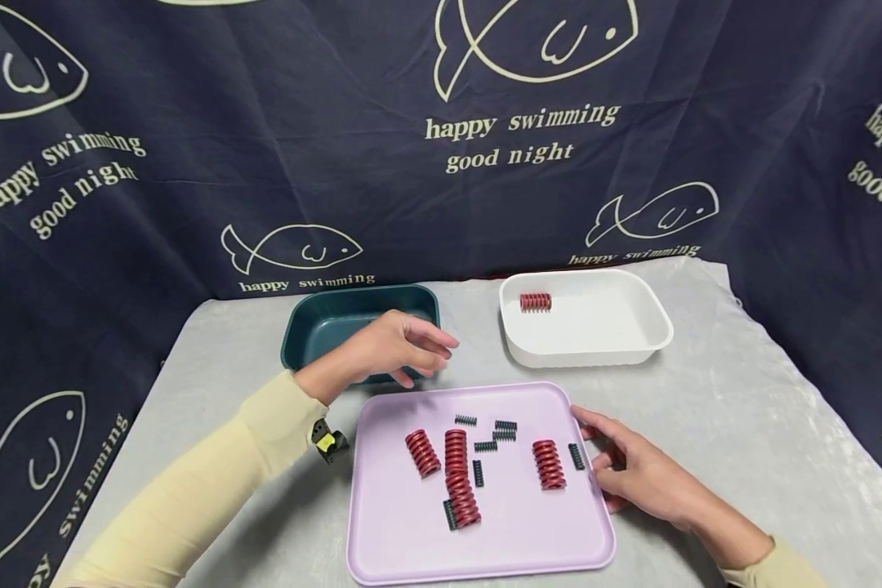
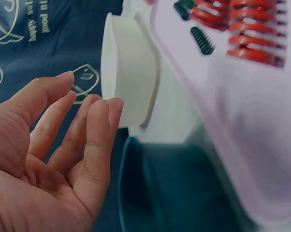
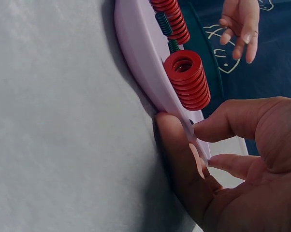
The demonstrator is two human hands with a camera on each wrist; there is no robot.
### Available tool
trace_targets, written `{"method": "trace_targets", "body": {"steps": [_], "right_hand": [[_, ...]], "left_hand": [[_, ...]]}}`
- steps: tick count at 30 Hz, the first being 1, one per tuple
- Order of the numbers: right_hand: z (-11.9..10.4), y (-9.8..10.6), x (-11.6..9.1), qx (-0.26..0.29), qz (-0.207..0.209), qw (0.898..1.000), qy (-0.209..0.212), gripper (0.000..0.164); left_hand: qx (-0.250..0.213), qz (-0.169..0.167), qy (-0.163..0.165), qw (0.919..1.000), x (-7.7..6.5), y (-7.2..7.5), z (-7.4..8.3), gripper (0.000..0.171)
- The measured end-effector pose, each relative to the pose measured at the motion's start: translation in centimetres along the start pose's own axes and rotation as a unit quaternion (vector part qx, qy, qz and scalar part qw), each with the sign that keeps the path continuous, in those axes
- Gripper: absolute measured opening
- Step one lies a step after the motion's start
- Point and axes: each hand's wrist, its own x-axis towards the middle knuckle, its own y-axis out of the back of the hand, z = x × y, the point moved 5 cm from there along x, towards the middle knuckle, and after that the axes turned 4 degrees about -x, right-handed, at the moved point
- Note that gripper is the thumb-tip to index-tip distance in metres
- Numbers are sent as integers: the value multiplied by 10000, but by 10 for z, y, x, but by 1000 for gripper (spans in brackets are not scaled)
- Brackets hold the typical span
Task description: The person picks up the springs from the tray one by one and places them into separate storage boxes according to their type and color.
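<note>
My left hand hovers with nothing in it over the right part of the teal bin, its fingers loosely bent and apart. In the left wrist view the empty palm and fingers show plainly. My right hand holds the right edge of the lilac tray, fingertips and thumb at the rim. On that tray lie several thick red coil springs and several small dark green springs. One small spring lies close to the right hand's fingers.
A white bin stands at the back right, with one red spring inside near its left wall. A grey cloth covers the table. Dark blue curtains with fish prints hang behind and at both sides.
</note>
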Motion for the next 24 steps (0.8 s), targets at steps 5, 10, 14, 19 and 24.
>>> {"method": "trace_targets", "body": {"steps": [5,10,14,19,24], "right_hand": [[0,0,0,21,-40,10000,-21,81],[0,0,0,24,-71,10000,-50,81],[1,0,0,19,-58,10000,-38,81],[1,1,0,-21,-29,10000,-22,81],[1,1,-1,-21,-20,10000,-25,82]], "left_hand": [[66,-243,34,9997,6,-21,-12,34],[47,-387,141,9991,13,-39,-26,34],[61,-392,243,9989,17,-49,-34,32],[34,-402,291,9988,21,-56,-41,29],[156,-358,289,9988,23,-59,-44,27]]}}
